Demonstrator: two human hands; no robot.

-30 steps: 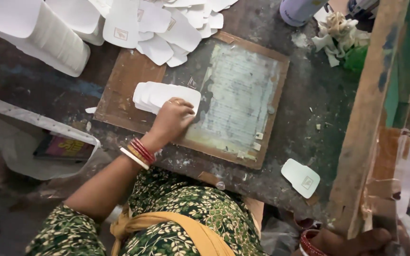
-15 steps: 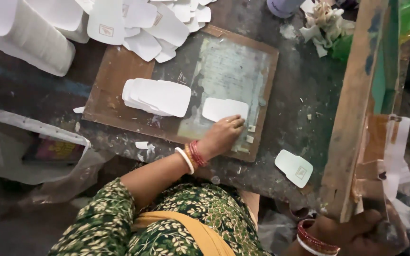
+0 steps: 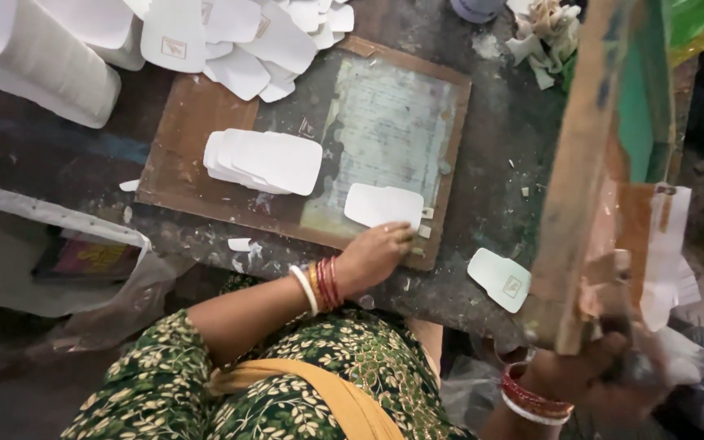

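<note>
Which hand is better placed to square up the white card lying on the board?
Left. The left hand has its fingertips at the lower edge of the white card on the board. The right hand is off to the side, gripping the raised wooden frame, so it looks occupied.

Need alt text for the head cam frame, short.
Seen from above, a person's left hand presses a single white card blank onto a framed board beside a stack of blanks, while the right hand holds a raised wooden screen frame.
</note>
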